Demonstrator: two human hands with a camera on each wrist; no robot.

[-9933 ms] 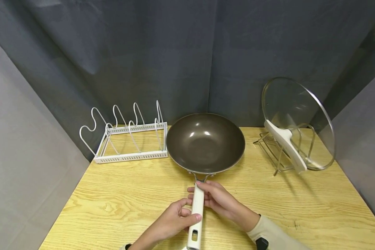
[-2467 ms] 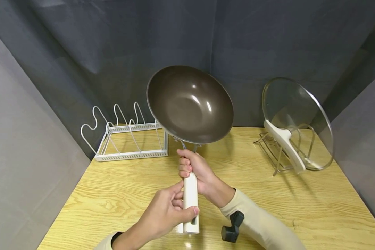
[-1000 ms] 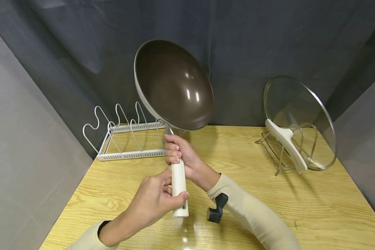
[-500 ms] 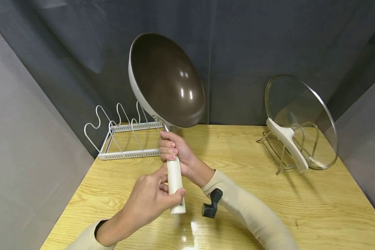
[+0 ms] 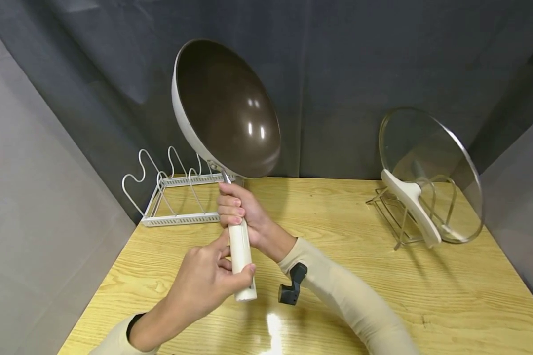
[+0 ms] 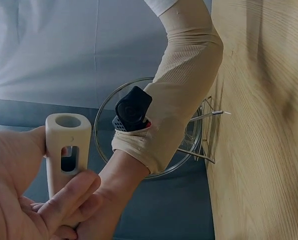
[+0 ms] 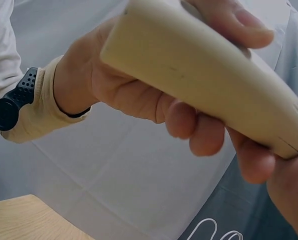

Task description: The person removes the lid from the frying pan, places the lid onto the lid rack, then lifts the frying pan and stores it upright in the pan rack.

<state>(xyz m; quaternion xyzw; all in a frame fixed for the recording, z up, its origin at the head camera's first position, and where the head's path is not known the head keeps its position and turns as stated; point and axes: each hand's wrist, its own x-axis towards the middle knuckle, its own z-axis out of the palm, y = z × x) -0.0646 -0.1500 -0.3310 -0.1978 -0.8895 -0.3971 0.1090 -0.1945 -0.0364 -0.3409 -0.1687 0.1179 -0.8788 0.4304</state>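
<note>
A wok with a dark brown inside and a pale outside is held in the air, tilted with its hollow facing right and toward me. My right hand grips its cream handle close to the bowl, fingers curled round it. Lower down, my left hand holds the handle's end, thumb across the top and fingers from the left. The left wrist view shows the hanging hole in the handle. In the right wrist view, left fingers curl beneath the handle.
A white wire pan rack stands at the back left, partly hidden behind the wok and right hand. On the right, a glass lid with a white handle leans on a small metal wire stand. Dark curtain hangs behind the wooden table.
The wok has risen from the table, tilted over and moved left and up, in front of the rack. My right fingers have closed round the handle. The last second shows slight further leftward drift.
</note>
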